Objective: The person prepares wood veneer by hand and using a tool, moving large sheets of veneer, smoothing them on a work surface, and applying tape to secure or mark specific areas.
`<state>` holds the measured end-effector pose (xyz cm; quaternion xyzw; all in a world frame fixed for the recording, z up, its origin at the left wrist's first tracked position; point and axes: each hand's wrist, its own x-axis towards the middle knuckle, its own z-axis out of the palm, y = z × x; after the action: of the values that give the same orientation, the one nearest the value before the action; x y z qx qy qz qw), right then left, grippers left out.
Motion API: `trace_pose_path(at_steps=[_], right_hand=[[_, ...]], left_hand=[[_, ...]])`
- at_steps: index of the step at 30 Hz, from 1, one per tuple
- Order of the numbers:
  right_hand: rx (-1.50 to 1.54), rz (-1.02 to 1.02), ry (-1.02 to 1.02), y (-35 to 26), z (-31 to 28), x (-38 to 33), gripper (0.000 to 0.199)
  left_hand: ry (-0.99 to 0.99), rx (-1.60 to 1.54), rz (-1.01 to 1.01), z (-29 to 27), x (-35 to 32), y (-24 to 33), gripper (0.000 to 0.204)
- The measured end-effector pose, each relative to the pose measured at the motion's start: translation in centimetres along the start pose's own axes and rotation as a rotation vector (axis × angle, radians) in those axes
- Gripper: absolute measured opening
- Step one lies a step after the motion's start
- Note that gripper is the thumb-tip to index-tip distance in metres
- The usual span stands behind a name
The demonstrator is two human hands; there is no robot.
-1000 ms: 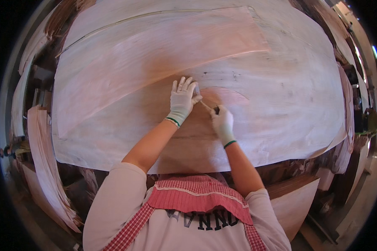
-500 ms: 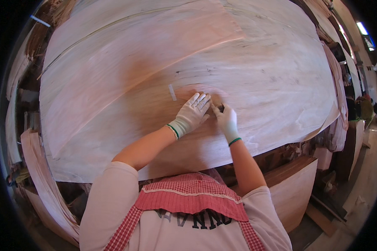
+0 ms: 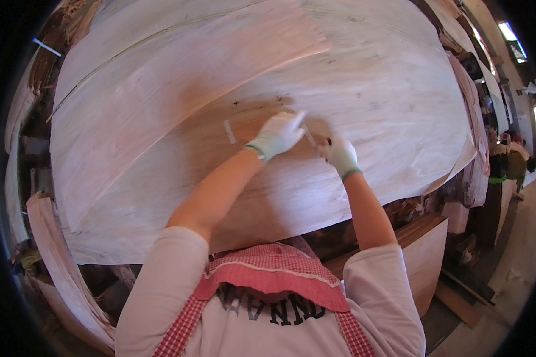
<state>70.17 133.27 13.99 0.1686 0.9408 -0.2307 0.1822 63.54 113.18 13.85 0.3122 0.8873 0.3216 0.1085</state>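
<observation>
A wide, pale wood veneer sheet [image 3: 387, 107] lies spread before me. Above its middle is my left hand [image 3: 279, 132] in a white glove with a green cuff; a finger points away to the right, but motion smears the fingertips. My right hand [image 3: 342, 156], gloved alike, is closed with a small dark object [image 3: 329, 141] showing at its fingers; its kind is unclear. Between the two hands runs a narrow whitish strip [image 3: 309, 137], close to the left fingertips. Another short white strip [image 3: 229, 132] lies on the veneer left of my left hand.
A pinkish veneer piece [image 3: 220, 65] overlaps the sheet at the upper left. Long veneer offcuts [image 3: 56, 250] hang at the left. Sheets with a brown edge [image 3: 426, 256] stand at the lower right, beside a board [image 3: 458, 303] on the floor.
My left hand has lifted from lying flat and moved slightly up. My right hand has shifted right, away from it. The whitish strip between them now shows.
</observation>
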Motion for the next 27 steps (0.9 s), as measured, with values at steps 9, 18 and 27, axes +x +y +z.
trace_pose_path(at_steps=[9,18,27], right_hand=[[1.187,0.758,0.493,23.8,5.6,-17.3,0.027],[1.789,0.606,0.289,26.2,7.0,-14.2,0.032],[1.225,0.442,0.628,22.2,0.3,-18.0,0.016]], left_hand=[[0.943,0.175,-0.951,-5.1,-38.6,-14.3,0.05],[1.415,-1.546,-1.243,6.0,-55.0,-9.8,0.038],[1.371,-1.172,-1.333,1.2,-53.9,-4.6,0.03]])
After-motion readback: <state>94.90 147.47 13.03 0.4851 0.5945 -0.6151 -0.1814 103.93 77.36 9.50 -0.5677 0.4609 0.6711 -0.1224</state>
